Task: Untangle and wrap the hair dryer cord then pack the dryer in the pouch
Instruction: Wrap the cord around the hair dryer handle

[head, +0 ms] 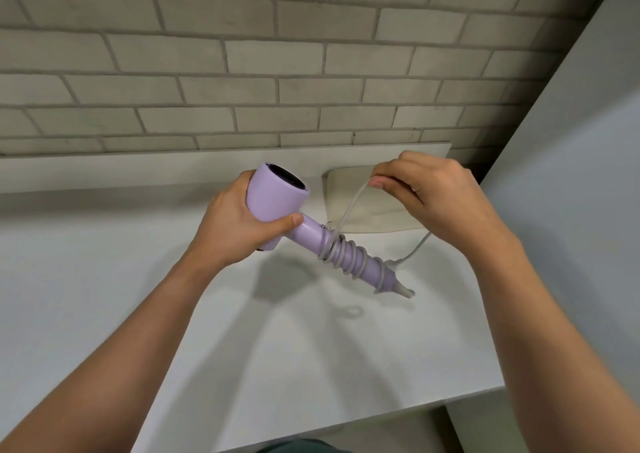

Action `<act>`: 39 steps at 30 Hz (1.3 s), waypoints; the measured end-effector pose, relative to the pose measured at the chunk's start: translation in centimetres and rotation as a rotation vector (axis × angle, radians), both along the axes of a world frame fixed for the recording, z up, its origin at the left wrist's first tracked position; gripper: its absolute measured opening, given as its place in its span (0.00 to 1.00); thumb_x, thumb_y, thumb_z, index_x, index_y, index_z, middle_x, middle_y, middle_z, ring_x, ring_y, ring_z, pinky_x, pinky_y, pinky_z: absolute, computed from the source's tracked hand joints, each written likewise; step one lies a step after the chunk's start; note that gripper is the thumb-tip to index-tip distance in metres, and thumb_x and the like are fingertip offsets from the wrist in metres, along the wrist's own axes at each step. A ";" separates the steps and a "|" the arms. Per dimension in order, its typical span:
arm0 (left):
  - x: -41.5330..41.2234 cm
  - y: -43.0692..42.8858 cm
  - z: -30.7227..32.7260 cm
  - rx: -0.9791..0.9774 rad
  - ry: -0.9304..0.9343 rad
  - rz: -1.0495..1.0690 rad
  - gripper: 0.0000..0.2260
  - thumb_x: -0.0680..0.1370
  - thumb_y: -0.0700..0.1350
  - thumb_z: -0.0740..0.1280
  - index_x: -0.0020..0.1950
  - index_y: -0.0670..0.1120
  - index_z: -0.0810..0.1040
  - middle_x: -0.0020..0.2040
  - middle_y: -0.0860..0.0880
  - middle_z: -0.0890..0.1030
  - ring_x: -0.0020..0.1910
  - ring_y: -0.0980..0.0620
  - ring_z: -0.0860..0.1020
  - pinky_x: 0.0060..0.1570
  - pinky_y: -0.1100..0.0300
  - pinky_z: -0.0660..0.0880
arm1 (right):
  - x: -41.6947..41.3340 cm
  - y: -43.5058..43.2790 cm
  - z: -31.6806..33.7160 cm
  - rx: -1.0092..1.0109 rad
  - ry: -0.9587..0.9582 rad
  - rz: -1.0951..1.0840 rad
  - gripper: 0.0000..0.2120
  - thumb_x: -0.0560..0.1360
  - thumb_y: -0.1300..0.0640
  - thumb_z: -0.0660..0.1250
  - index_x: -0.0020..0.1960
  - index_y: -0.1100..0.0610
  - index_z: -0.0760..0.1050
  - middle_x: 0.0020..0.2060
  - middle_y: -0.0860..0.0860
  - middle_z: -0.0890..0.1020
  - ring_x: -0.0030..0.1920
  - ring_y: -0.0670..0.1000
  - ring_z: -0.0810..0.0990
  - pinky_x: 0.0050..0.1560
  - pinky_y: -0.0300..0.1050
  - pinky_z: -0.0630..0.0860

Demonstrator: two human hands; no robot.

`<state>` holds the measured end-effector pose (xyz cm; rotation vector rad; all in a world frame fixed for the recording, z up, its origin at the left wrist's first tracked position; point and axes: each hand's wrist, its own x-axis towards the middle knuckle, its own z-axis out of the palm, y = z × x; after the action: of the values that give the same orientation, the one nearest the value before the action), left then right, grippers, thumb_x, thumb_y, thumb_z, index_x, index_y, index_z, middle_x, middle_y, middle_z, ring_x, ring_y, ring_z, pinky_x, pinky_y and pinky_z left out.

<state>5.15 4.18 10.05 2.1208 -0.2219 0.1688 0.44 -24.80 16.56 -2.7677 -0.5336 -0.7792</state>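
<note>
Gripping 1 lilac hair dryer (277,198) by its head above the table (138,279): left hand (239,224). Right hand (429,196) pinches the cord (349,206), partly coiled round the handle. Pouch (374,215) lies flat behind.

This is a room inside a building, most likely in a home, though which room it is cannot be told. At the back stands a brick wall (242,54), pale grey with darker lines between the bricks. In front of it is a plain white table (104,279) with a low white ledge (104,172) along its back edge. A smooth grey panel (571,210) closes in the right side, so the table sits in a corner. The things here are home things: a purple hair dryer (273,199) with a grey cord (349,255) wound round its handle, and a soft cream pouch (374,210) lying on the table.
</note>
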 end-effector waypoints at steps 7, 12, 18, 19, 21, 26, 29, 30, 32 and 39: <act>-1.0 0.7 0.5 -0.175 0.067 -0.146 0.33 0.59 0.64 0.79 0.61 0.57 0.79 0.51 0.57 0.84 0.49 0.55 0.83 0.42 0.52 0.84 | 2.1 -1.2 -1.7 0.056 0.072 0.074 0.12 0.83 0.44 0.64 0.57 0.48 0.84 0.39 0.46 0.78 0.42 0.47 0.74 0.39 0.55 0.77; -1.3 0.9 1.0 -0.399 0.114 -0.186 0.25 0.60 0.59 0.79 0.55 0.57 0.81 0.48 0.56 0.86 0.47 0.53 0.84 0.42 0.58 0.82 | 2.5 -1.2 -3.8 0.173 0.056 0.131 0.14 0.82 0.48 0.66 0.60 0.54 0.85 0.41 0.43 0.78 0.42 0.40 0.72 0.47 0.36 0.72; -1.3 0.1 1.9 -0.633 0.164 -0.194 0.26 0.62 0.55 0.78 0.56 0.45 0.81 0.49 0.46 0.86 0.48 0.44 0.84 0.47 0.46 0.83 | 2.2 0.0 -5.0 0.179 0.127 0.134 0.14 0.82 0.49 0.65 0.63 0.54 0.83 0.42 0.46 0.77 0.46 0.43 0.76 0.53 0.37 0.74; -1.2 -0.3 2.2 -0.666 0.155 -0.179 0.26 0.62 0.55 0.78 0.56 0.44 0.81 0.49 0.46 0.86 0.48 0.44 0.84 0.48 0.45 0.83 | 2.0 0.3 -5.4 0.172 0.243 0.111 0.12 0.83 0.52 0.66 0.61 0.54 0.83 0.42 0.49 0.78 0.49 0.46 0.78 0.58 0.42 0.76; -0.9 -0.9 2.7 -0.710 0.119 -0.105 0.26 0.62 0.55 0.78 0.55 0.44 0.81 0.48 0.48 0.86 0.47 0.46 0.84 0.46 0.46 0.83 | 0.8 1.8 -6.0 0.192 0.457 0.019 0.08 0.84 0.52 0.65 0.56 0.53 0.82 0.43 0.43 0.78 0.52 0.49 0.76 0.66 0.46 0.73; 0.6 -2.0 2.4 -0.698 0.049 0.195 0.26 0.64 0.58 0.80 0.57 0.48 0.81 0.50 0.51 0.85 0.46 0.53 0.84 0.44 0.53 0.81 | -1.8 4.2 -6.8 0.200 0.499 0.216 0.15 0.85 0.45 0.61 0.70 0.44 0.78 0.45 0.32 0.82 0.49 0.40 0.81 0.55 0.41 0.77; 1.1 -2.5 1.4 -0.637 0.009 0.353 0.28 0.65 0.60 0.80 0.58 0.47 0.79 0.49 0.55 0.83 0.44 0.56 0.83 0.41 0.58 0.78 | -3.2 4.5 -5.6 0.189 0.615 0.238 0.15 0.86 0.49 0.60 0.71 0.47 0.75 0.42 0.20 0.76 0.46 0.30 0.77 0.49 0.29 0.71; 1.1 -2.6 1.1 -0.573 -0.018 0.392 0.29 0.65 0.61 0.80 0.59 0.48 0.78 0.49 0.56 0.83 0.46 0.55 0.83 0.41 0.58 0.77 | -3.4 4.3 -5.3 0.170 0.618 0.259 0.15 0.86 0.49 0.60 0.71 0.48 0.76 0.47 0.21 0.77 0.49 0.31 0.78 0.51 0.30 0.71; 0.8 -2.9 0.6 -0.398 -0.089 0.428 0.31 0.65 0.62 0.80 0.61 0.49 0.75 0.52 0.56 0.81 0.50 0.53 0.81 0.43 0.59 0.76 | -4.0 4.1 -3.6 0.175 0.601 0.278 0.13 0.86 0.50 0.60 0.67 0.50 0.78 0.57 0.31 0.82 0.54 0.37 0.80 0.54 0.37 0.75; -0.3 -3.1 -0.5 -0.150 -0.225 0.262 0.33 0.64 0.60 0.81 0.65 0.60 0.71 0.60 0.58 0.80 0.56 0.54 0.80 0.52 0.53 0.79 | -4.2 1.9 -1.2 0.133 0.411 0.155 0.09 0.85 0.49 0.62 0.55 0.50 0.80 0.33 0.42 0.77 0.37 0.47 0.75 0.36 0.41 0.69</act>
<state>4.82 1.04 9.59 1.9732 -0.0594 0.5634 -3.74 -22.92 15.38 -2.6176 -0.5775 -0.1934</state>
